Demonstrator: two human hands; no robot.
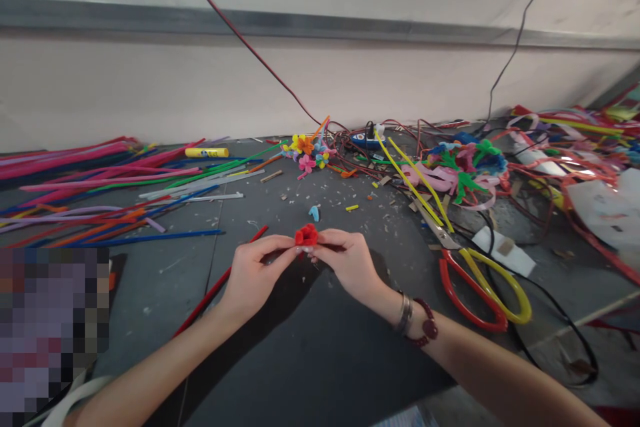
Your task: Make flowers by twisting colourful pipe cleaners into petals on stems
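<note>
Both of my hands meet over the dark table (310, 347), pinching a red pipe cleaner whose end is curled into a small red coil (306, 235). My left hand (255, 270) grips it from the left with fingertips closed. From the right, my right hand (350, 263) pinches the coil, a bracelet and bangle on its wrist. The long straight tail of the red pipe cleaner (220, 285) runs down and left under my left hand.
Scissors with red and yellow handles (475, 283) lie to the right. Many coloured pipe cleaners (100, 180) lie spread at the left, with a yellow glue stick (207, 153). Finished pipe-cleaner flowers (307, 147), tangled wires and scraps crowd the back and right.
</note>
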